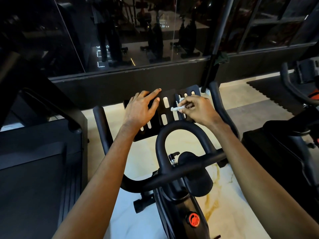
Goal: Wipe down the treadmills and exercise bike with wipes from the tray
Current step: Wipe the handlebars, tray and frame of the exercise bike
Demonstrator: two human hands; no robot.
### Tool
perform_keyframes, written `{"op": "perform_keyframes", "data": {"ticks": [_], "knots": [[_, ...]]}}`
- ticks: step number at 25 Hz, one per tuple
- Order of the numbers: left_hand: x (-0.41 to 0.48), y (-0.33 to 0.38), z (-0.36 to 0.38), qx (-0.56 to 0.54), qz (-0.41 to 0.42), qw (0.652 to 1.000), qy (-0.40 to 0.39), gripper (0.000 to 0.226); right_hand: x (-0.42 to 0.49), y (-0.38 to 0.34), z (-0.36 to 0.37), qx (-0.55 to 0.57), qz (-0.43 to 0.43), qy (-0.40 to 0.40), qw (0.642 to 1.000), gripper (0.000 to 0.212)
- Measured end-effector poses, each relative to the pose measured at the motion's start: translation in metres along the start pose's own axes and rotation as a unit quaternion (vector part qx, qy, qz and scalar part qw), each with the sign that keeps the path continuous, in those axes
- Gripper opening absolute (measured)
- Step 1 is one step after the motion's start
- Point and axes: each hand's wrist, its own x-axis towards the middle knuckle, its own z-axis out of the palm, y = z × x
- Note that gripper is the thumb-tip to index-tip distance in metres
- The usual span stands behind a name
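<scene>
While the treadmill (34, 169) stands at the left, the exercise bike (174, 172) is before the person, whose left hand (139, 109) lies flat, fingers (153, 94) straight, on its slotted holder (156, 118), likely steadying it; the right hand (198, 109) pinches a crumpled wipe (176, 108) against the holder's right slats, apparently to scrub them

Left hand (139, 109) rests flat on the bike's slotted tray (165, 111); right hand (198, 109) pinches a wipe (176, 108).

floor (143, 152): pale marble, gold veins
glass wall (138, 31): dark, super reflective
mat (269, 90): black, puzzle-edged, far right on the floor
</scene>
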Motion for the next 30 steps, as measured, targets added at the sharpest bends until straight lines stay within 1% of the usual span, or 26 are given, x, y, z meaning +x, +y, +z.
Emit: {"op": "perform_keyframes", "data": {"ticks": [1, 2, 6, 8, 9, 10, 11, 12, 13, 14, 17, 19, 24, 28, 30], "knots": [[0.0, 0.0, 0.001, 0.001, 0.001, 1.0, 0.002, 0.046, -0.003, 0.004, 0.003, 0.008, 0.0, 0.005, 1.0, 0.016], [0.0, 0.001, 0.001, 0.002, 0.001, 1.0, 0.004, 0.046, -0.005, 0.006, 0.003, 0.002, 0.0, -0.009, 1.0, 0.014], [0.001, 0.001, 0.0, 0.002, -0.006, 1.0, -0.005, 0.046, -0.003, 0.001, -0.013, -0.097, 0.008, -0.118, 0.988, 0.008], [0.0, 0.001, 0.0, -0.002, -0.011, 1.0, -0.01, 0.046, 0.004, -0.006, -0.02, -0.096, 0.011, -0.155, 0.983, 0.005], [0.001, 0.001, 0.001, -0.004, -0.013, 1.0, -0.012, 0.045, 0.009, -0.009, -0.021, -0.074, 0.009, -0.133, 0.988, 0.003], [0.001, 0.001, 0.0, -0.01, -0.014, 1.0, -0.014, 0.045, 0.016, -0.008, -0.02, -0.046, 0.003, -0.069, 0.997, 0.006], [0.002, 0.002, 0.0, -0.022, -0.017, 1.0, -0.015, 0.044, 0.025, -0.005, -0.017, -0.011, -0.005, 0.015, 1.0, 0.009], [0.004, 0.004, -0.002, -0.036, -0.023, 0.999, -0.017, 0.042, 0.033, -0.002, -0.013, 0.028, -0.01, 0.085, 0.996, 0.011], [0.008, 0.007, -0.003, -0.048, -0.033, 0.998, -0.02, 0.041, 0.04, 0.001, -0.006, 0.062, -0.009, 0.118, 0.991, 0.011], [0.012, 0.01, -0.005, -0.051, -0.042, 0.998, -0.024, 0.04, 0.046, 0.004, 0.002, 0.084, -0.004, 0.121, 0.989, 0.01], [0.024, 0.017, -0.005, -0.053, -0.054, 0.996, -0.052, 0.037, 0.051, 0.016, 0.023, 0.171, 0.025, 0.096, 0.98, 0.006], [0.029, 0.021, 0.001, -0.091, -0.074, 0.991, -0.062, 0.036, 0.049, 0.025, 0.027, 0.216, 0.029, 0.1, 0.971, 0.007], [0.039, 0.029, 0.01, -0.135, -0.115, 0.982, -0.062, 0.032, 0.038, 0.037, 0.028, 0.199, 0.022, 0.096, 0.975, 0.014], [0.042, 0.037, 0.014, -0.175, -0.159, 0.971, -0.048, 0.041, 0.031, 0.044, 0.024, 0.19, 0.021, 0.072, 0.979, 0.007], [0.043, 0.044, 0.015, -0.18, -0.18, 0.966, -0.038, 0.037, 0.025, 0.052, 0.021, 0.184, 0.02, 0.044, 0.982, 0.005]]}}
